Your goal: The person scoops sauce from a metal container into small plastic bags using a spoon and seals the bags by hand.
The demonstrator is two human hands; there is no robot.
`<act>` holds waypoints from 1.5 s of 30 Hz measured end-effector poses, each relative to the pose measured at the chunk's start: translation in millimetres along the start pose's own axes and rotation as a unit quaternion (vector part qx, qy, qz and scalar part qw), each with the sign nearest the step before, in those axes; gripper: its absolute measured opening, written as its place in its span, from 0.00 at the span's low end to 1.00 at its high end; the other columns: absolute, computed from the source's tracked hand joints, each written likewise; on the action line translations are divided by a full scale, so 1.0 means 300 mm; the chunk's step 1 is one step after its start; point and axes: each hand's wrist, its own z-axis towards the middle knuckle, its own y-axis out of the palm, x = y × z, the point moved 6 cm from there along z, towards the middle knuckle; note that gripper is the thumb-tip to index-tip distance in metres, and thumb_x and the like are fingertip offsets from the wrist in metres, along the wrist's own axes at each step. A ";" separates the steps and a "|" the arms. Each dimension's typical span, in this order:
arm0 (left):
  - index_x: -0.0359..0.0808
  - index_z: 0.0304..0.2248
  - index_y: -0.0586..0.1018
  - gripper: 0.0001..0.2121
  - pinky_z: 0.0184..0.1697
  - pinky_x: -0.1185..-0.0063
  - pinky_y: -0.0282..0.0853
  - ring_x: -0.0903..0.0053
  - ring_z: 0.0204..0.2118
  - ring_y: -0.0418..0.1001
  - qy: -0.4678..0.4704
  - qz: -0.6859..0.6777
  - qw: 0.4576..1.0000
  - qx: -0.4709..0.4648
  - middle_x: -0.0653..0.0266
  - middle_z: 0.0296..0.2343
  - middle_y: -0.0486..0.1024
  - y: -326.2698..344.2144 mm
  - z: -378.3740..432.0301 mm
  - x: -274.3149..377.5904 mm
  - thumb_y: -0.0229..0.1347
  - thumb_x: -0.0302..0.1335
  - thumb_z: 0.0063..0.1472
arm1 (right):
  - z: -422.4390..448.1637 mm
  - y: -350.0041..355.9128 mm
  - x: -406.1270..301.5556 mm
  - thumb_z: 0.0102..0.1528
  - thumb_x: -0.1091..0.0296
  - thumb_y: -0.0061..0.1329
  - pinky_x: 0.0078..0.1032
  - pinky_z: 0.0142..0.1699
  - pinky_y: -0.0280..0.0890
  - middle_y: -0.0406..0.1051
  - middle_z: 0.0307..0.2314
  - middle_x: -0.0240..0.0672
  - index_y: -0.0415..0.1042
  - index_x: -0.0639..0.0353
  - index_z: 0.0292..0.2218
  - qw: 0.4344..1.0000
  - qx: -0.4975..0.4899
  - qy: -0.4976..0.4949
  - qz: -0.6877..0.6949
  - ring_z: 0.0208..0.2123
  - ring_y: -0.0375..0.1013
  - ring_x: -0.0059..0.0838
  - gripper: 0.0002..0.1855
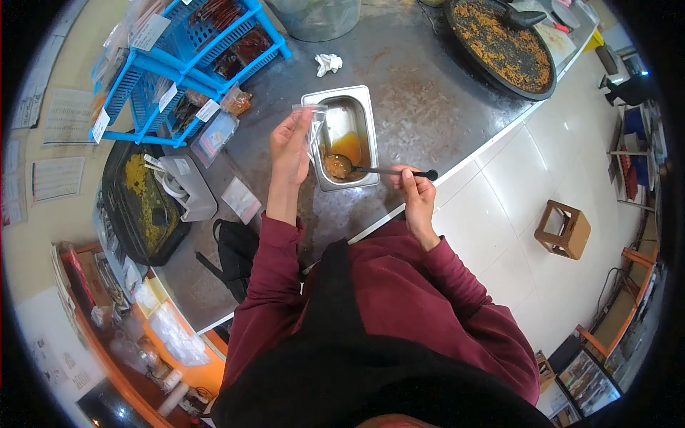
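Observation:
My left hand (290,147) pinches a small clear zip-lock bag (317,128) at the left rim of a rectangular stainless-steel food pan (373,160). Inside the pan, an orange-brown oily sauce (348,145) pools over part of the bottom. My right hand (416,198) holds the handle of a black spoon (381,171), which reaches across the pan's right rim. The spoon's bowl is full of a chunky brownish paste (337,166) and lies inside the pan near its front. Whether the bag holds anything is hard to tell.
A crumpled white tissue (328,64) lies behind the pan. At the back right stands a wide stone mortar (503,48) with orange crumbs and a pestle. Blue plastic racks (187,69) stand left, beside flat packets (241,199) and a black bag (235,257). A brown stool (563,230) is on the floor.

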 end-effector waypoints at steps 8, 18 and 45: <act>0.29 0.38 0.77 0.10 0.43 0.83 0.65 0.84 0.38 0.71 -0.002 0.008 1.000 0.007 0.65 0.35 0.76 -0.011 0.007 0.000 0.53 0.28 0.62 | -0.049 -0.002 -0.002 0.63 0.64 0.41 0.16 0.38 0.61 0.70 0.31 0.30 0.72 0.67 0.39 0.997 -0.041 -0.054 -0.039 0.30 0.65 0.16 0.15; 0.28 0.40 0.76 0.11 0.44 0.83 0.66 0.83 0.39 0.71 -0.005 -0.007 1.000 -0.010 0.64 0.36 0.75 0.001 0.006 0.009 0.53 0.29 0.62 | -0.084 0.012 -0.022 0.62 0.70 0.41 0.19 0.39 0.60 0.68 0.31 0.34 0.72 0.66 0.38 0.980 -0.087 -0.159 -0.078 0.32 0.65 0.22 0.10; 0.29 0.39 0.76 0.11 0.43 0.82 0.68 0.82 0.38 0.72 -0.003 -0.038 0.999 -0.014 0.64 0.36 0.76 -0.005 0.012 0.010 0.52 0.29 0.63 | -0.123 0.053 -0.106 0.56 0.75 0.46 0.24 0.39 0.63 0.71 0.28 0.38 0.75 0.62 0.34 0.934 -0.095 -0.277 -0.203 0.32 0.69 0.32 0.06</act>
